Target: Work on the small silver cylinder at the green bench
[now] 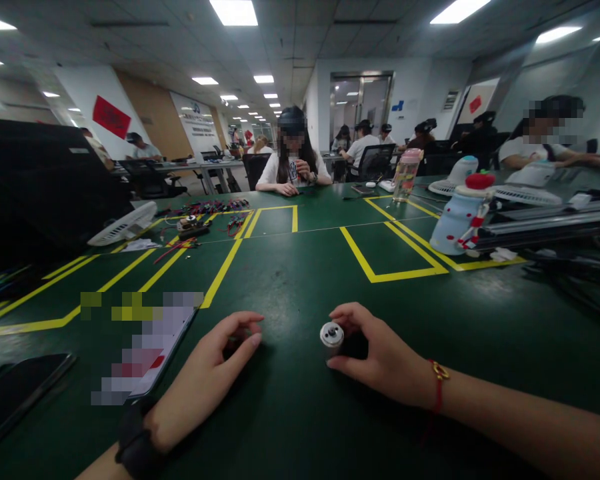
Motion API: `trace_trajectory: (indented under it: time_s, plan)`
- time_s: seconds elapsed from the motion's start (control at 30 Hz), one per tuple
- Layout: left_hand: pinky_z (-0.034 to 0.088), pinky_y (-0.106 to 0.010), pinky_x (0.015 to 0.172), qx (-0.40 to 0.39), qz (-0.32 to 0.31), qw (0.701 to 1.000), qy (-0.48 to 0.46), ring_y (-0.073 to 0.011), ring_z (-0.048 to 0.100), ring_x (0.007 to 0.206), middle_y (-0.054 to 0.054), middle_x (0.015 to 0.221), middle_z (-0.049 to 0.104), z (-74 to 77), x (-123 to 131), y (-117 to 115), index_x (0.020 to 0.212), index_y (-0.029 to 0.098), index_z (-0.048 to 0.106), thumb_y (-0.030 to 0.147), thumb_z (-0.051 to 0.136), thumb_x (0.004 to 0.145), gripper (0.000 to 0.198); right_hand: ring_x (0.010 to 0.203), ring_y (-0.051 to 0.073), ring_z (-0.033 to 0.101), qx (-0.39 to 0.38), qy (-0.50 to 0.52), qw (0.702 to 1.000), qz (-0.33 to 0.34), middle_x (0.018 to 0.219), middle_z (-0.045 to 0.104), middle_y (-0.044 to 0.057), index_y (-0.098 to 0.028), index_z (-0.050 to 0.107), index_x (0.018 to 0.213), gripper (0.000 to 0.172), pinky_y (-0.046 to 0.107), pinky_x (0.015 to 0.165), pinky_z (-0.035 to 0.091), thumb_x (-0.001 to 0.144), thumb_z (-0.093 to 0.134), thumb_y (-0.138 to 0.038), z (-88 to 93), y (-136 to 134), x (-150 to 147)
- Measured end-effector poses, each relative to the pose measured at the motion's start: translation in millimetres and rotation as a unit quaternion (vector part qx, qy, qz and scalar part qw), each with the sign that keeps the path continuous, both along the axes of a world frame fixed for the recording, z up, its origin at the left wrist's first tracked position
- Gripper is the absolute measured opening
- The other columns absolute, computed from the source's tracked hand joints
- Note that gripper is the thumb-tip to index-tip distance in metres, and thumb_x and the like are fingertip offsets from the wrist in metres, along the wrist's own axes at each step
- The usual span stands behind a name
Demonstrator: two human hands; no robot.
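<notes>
A small silver cylindrical motor (332,339) stands upright on the green table, its round end with a shaft and small holes facing up. My right hand (373,343) is curled round it from the right, thumb at its near side and index finger behind it; the other fingers are partly hidden. To the left, my left hand (230,353) hovers low by the tabletop, fingers bent and thumb apart from the index finger, with nothing between them. A phone with a lit screen (163,357), partly blurred out, lies beside my left wrist.
A dark phone (25,393) lies at the left edge. Wires and small parts (193,227) are spread farther back, near a white fan (125,223). At right stand a blue bottle (455,217) and metal profiles (555,223). A person (293,160) sits opposite.
</notes>
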State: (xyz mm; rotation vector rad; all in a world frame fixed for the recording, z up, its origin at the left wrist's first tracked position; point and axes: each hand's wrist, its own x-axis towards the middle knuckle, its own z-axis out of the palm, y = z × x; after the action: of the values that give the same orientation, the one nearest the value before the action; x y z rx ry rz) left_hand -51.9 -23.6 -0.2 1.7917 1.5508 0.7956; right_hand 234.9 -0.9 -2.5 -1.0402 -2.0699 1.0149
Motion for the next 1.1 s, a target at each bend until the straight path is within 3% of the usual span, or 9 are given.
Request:
trace_trajectory:
  time_s: [0.23, 0.33, 0.43, 0.57, 0.73, 0.83, 0.97, 1.03, 1.1]
  plan:
    - [0.047, -0.041, 0.091, 0.102, -0.135, 0.985, 0.034, -0.0231, 0.059, 0.101, -0.004, 0.106, 0.065, 36.5, 76, 9, 0.1, 0.029, 0.073, 0.034, 0.058, 0.09, 0.018, 0.091, 0.01, 0.059, -0.055, 0.004, 0.998, 0.019, 0.103, 0.062, 0.002, -0.016, 0.054, 0.106, 0.04, 0.026, 0.082, 0.048, 0.074, 0.073, -0.032, 0.9, 1, -1]
    - [0.048, -0.037, 0.084, 0.101, -0.135, 0.985, 0.025, -0.0215, 0.06, 0.094, -0.003, 0.097, 0.065, 43.8, 85, 13, 0.087, 0.027, 0.075, 0.031, 0.061, 0.088, 0.014, 0.089, 0.01, 0.058, -0.045, -0.001, 0.999, 0.027, 0.102, 0.062, 0.001, -0.017, 0.054, 0.106, 0.04, 0.025, 0.08, 0.047, 0.075, 0.072, -0.033, -0.6, 1, -1]
    - [0.047, -0.035, 0.081, 0.112, -0.107, 0.988, -0.01, -0.0198, 0.06, 0.09, -0.002, 0.093, 0.064, 46.6, 78, 13, 0.086, 0.025, 0.073, 0.033, 0.06, 0.089, 0.015, 0.087, 0.009, 0.057, -0.039, -0.008, 0.999, 0.025, 0.101, 0.061, 0.001, -0.017, 0.054, 0.106, 0.038, 0.024, 0.076, 0.046, 0.076, 0.07, -0.033, -1.1, 0, 0]
    - [0.045, -0.035, 0.083, 0.102, -0.083, 0.991, 0.005, -0.0196, 0.06, 0.09, -0.002, 0.094, 0.063, 37.7, 61, 15, 0.088, 0.026, 0.073, 0.036, 0.062, 0.088, 0.015, 0.088, 0.01, 0.057, -0.023, -0.016, 0.999, 0.018, 0.102, 0.061, 0.001, -0.018, 0.053, 0.108, 0.036, 0.024, 0.076, 0.045, 0.076, 0.068, -0.028, -1.3, 1, 0]
    - [0.044, -0.036, 0.081, 0.05, -0.143, 0.983, 0.1, -0.022, 0.06, 0.092, -0.001, 0.093, 0.066, 12.4, 64, 17, 0.084, 0.028, 0.075, 0.035, 0.065, 0.086, 0.012, 0.099, 0.011, 0.056, 0.018, -0.023, 0.999, 0.025, 0.112, 0.059, 0.001, -0.022, 0.053, 0.12, 0.047, 0.027, 0.088, 0.046, 0.076, 0.067, -0.026, -4.3, 0, -1]
    - [0.044, -0.036, 0.082, 0.051, -0.149, 0.981, 0.113, -0.0235, 0.06, 0.095, -0.001, 0.095, 0.068, 7.7, 68, 17, 0.085, 0.028, 0.074, 0.036, 0.067, 0.084, 0.011, 0.1, 0.011, 0.056, 0.034, -0.032, 0.999, 0.02, 0.113, 0.059, 0.001, -0.023, 0.055, 0.118, 0.043, 0.027, 0.09, 0.047, 0.076, 0.067, -0.027, -2.2, -1, -1]
    - [0.048, -0.035, 0.081, 0.025, -0.11, 0.993, 0.028, -0.0217, 0.061, 0.09, -0.003, 0.099, 0.067, 14.8, 51, 13, 0.104, 0.027, 0.07, 0.04, 0.061, 0.087, 0.024, 0.096, 0.013, 0.059, 0.026, -0.045, 0.996, -0.066, 0.111, 0.06, 0.004, -0.021, 0.052, 0.12, 0.047, 0.028, 0.086, 0.05, 0.079, 0.065, -0.041, 10.4, 11, 30]
    - [0.049, -0.036, 0.08, 0.005, -0.063, 0.998, 0.006, -0.0224, 0.062, 0.09, -0.004, 0.102, 0.067, 17.3, 30, 10, 0.11, 0.027, 0.067, 0.045, 0.055, 0.09, 0.03, 0.092, 0.016, 0.06, 0.036, -0.087, 0.981, -0.167, 0.11, 0.061, 0.007, -0.02, 0.05, 0.122, 0.054, 0.03, 0.082, 0.051, 0.08, 0.062, -0.051, 17.1, 22, 69]
    - [0.05, -0.037, 0.08, -0.016, -0.006, 1.0, -0.007, -0.0241, 0.063, 0.093, -0.004, 0.105, 0.068, 16.3, 8, 6, 0.113, 0.028, 0.065, 0.049, 0.053, 0.09, 0.033, 0.086, 0.019, 0.06, 0.064, -0.163, 0.939, -0.297, 0.108, 0.061, 0.009, -0.02, 0.05, 0.122, 0.06, 0.032, 0.075, 0.051, 0.077, 0.06, -0.06, 20.4, 34, 121]
